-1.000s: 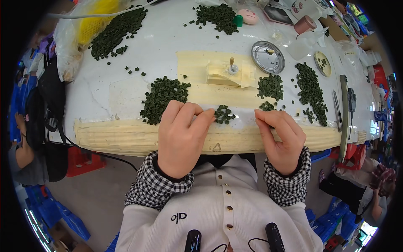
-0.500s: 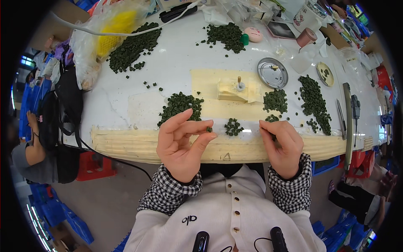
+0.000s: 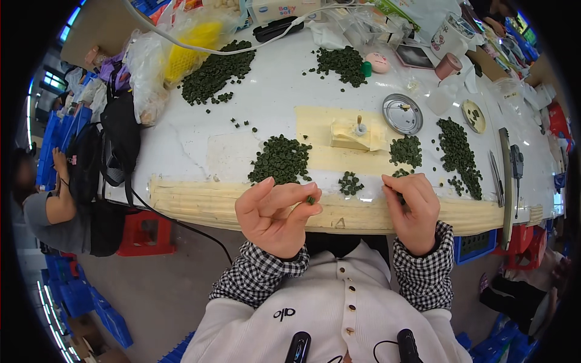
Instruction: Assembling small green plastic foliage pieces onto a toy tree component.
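My left hand is raised over the table's near edge. Its thumb and forefinger pinch a small dark green round piece. To the right, my right hand has thumb and forefinger pressed together, and what lies between those fingertips is too small to make out. A small cluster of green pieces rests on the table between the hands. Just beyond my left hand is a larger pile of the same pieces. Another heap lies beyond my right hand, with a few pieces partly hidden behind its fingers.
A tape-covered block with an upright peg stands mid-table. Right of it are a round metal lid, a long green heap and tweezers. More heaps lie farther back. A white cable crosses the far left.
The whole view has shifted, so the table appears farther right. Both hands keep nearly the same pinched pose, and the left still holds its green piece, now turned slightly.
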`<state>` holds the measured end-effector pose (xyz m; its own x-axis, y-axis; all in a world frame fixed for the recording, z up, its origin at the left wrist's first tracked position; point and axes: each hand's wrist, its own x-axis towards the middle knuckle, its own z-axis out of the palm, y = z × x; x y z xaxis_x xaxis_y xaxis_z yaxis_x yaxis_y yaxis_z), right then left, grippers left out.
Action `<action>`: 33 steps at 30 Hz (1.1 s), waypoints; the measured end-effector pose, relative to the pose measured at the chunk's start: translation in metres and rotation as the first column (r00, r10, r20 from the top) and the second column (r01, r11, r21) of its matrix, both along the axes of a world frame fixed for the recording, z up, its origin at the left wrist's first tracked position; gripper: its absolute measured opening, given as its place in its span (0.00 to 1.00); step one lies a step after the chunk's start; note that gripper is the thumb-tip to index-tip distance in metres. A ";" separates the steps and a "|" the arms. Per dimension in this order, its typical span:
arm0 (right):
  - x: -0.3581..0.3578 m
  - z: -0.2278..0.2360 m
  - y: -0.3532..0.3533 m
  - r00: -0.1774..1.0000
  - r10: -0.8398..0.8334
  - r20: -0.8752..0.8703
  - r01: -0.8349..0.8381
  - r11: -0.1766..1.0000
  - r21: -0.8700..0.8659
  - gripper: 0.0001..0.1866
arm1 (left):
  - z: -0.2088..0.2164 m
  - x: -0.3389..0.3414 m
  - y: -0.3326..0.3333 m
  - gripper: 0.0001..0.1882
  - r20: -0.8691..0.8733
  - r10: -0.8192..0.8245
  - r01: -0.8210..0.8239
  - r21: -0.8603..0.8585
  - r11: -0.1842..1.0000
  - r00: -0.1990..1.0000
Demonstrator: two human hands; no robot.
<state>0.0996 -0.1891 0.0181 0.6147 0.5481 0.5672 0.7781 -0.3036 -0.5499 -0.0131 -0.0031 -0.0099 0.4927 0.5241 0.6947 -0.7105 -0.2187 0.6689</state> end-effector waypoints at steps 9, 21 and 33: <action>0.001 -0.005 0.000 0.999 -0.025 0.036 0.025 1.000 -0.004 0.11 | 0.017 0.009 -0.002 0.12 -0.408 0.357 -0.104 0.525 0.845 0.840; 0.000 -0.004 -0.001 1.000 -0.030 -0.006 0.030 0.999 0.022 0.12 | 0.021 0.017 -0.010 0.10 -0.403 0.489 -0.068 0.715 0.696 0.774; 0.000 -0.004 -0.002 0.998 -0.052 -0.039 0.053 0.998 0.027 0.12 | 0.024 0.007 0.016 0.07 -0.404 0.637 -0.073 0.806 0.587 0.657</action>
